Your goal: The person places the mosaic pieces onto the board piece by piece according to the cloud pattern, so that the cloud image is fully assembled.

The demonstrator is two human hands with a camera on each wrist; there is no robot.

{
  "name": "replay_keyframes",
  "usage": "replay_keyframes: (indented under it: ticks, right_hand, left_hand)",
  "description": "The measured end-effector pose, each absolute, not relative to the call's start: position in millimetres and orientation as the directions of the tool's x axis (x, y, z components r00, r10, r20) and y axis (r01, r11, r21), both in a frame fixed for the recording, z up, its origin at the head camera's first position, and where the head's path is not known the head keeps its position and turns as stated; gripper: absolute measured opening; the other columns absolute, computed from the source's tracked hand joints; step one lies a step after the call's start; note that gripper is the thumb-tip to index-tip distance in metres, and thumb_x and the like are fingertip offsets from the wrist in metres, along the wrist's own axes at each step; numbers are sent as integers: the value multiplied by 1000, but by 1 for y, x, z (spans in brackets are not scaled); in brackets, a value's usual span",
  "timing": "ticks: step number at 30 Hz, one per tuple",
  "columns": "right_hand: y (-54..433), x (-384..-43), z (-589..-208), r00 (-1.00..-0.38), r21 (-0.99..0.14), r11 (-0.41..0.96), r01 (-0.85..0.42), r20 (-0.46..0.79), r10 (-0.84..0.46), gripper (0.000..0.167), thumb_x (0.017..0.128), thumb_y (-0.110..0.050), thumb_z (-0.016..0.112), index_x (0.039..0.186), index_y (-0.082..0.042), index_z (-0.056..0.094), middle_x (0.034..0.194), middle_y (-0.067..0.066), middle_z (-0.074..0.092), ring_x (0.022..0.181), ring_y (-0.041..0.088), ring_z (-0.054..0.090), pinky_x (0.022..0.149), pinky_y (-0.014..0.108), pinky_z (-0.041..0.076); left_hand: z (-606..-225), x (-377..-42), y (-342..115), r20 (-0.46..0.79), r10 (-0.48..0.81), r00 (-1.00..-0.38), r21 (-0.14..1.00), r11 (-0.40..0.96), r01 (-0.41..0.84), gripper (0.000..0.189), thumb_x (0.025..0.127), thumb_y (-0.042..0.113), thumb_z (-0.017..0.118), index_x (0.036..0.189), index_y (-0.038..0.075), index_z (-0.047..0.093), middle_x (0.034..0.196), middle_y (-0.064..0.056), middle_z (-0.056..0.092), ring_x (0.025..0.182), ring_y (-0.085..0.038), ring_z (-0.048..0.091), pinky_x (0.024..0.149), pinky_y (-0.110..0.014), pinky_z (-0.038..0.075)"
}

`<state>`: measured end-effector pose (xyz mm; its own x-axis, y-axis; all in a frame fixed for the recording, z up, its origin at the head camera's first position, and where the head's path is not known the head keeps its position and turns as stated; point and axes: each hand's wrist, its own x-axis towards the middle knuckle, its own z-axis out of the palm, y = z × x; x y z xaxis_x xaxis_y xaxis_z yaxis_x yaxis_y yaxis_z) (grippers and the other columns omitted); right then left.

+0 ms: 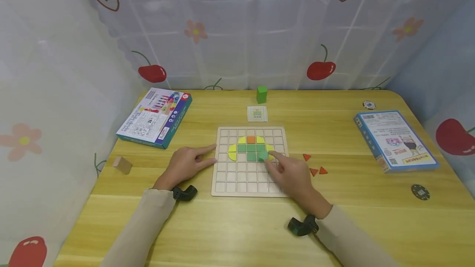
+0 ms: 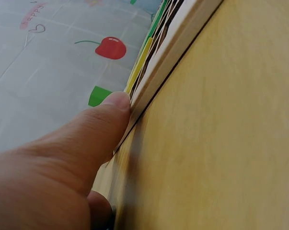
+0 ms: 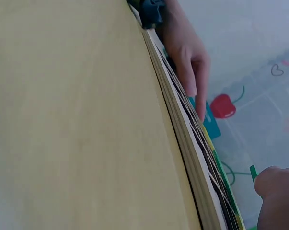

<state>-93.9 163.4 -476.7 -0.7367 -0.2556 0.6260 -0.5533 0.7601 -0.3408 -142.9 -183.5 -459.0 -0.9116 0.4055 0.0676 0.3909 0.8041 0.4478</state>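
A wooden grid board [image 1: 241, 176] lies on the table, with green square tiles [image 1: 251, 147], an orange square tile [image 1: 251, 139] and yellow rounded tiles [image 1: 232, 155] set in its upper and middle cells. Thumb and index finger of my right hand [image 1: 295, 174] pinch another green square tile [image 1: 263, 155], tilted over the lower right of the green group. In the right wrist view that tile's thin edge shows beside the thumb [image 3: 273, 182]. My left hand [image 1: 185, 163] touches the board's left edge with straight index finger and thumb [image 2: 101, 120].
Several red triangle tiles [image 1: 313, 172] lie right of the board. Behind it are a pattern card [image 1: 257, 113] and a green block [image 1: 261, 94]. Boxes stand left [image 1: 154, 118] and right [image 1: 397, 141]; a wooden block [image 1: 122, 165] and chips [image 1: 420, 192] lie farther out.
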Motion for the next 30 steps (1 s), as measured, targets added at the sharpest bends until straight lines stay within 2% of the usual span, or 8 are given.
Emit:
replay_keyframes:
  ticks: [6,10,12,14,16,19,27,30]
  right_hand:
    - [141,-97,-471,-747,-289,771,-568,574,-335,33,89,-26,80,115,-6,77,53,-12,38,47,4,30,43,22,21]
    - [133,-101,-461,-803,-330,773,-542,474,-361,29,94,-27,76,117,-10,77,55,-11,47,50,5,40,45,24,31]
    - [126,-104,-457,-827,-363,766,-532,416,-378,25,97,-27,73,116,-11,77,64,-7,61,55,7,52,50,26,43]
    - [119,-107,-454,-842,-382,761,-525,364,-398,25,98,-27,71,118,-12,76,84,-1,74,70,12,68,64,31,55]
    - [113,-110,-455,-845,-380,761,-525,335,-416,26,100,-28,69,119,-12,76,104,3,77,88,17,74,77,36,58]
    - [110,-112,-459,-848,-382,762,-523,320,-422,29,100,-28,69,123,-11,75,117,5,74,105,22,72,85,40,57]
    - [111,-113,-467,-830,-381,748,-544,378,-411,31,99,-24,70,124,-8,74,115,8,74,99,23,73,79,40,59]
    - [111,-113,-470,-820,-376,741,-557,390,-419,32,98,-24,70,126,-8,74,107,8,76,88,19,74,69,35,58]
  left_hand:
    - [-460,-143,-184,68,407,-911,455,800,392,51,96,56,66,143,36,61,57,9,40,53,-8,30,56,-31,27]
    - [-459,-144,-185,69,413,-908,456,797,397,51,96,56,65,143,37,60,57,10,40,53,-8,29,55,-31,27]
    - [-459,-144,-185,70,414,-907,457,795,398,51,96,56,65,143,37,60,57,9,40,53,-8,29,55,-31,27]
    - [-459,-143,-185,71,411,-909,459,796,395,51,96,56,66,143,37,61,57,9,40,53,-9,30,55,-31,27]
    - [-460,-142,-185,71,410,-909,461,795,394,51,96,56,65,143,37,61,58,9,41,53,-8,31,55,-31,28]
    - [-461,-142,-185,71,415,-907,455,796,399,52,95,58,65,142,37,61,57,10,41,54,-8,32,55,-31,28]
    - [-459,-143,-185,96,429,-898,453,785,423,50,94,56,68,140,36,64,56,11,39,54,-8,33,56,-30,30]
    - [-460,-143,-185,93,426,-900,456,786,419,50,94,56,68,140,36,64,56,11,40,54,-8,33,56,-31,30]
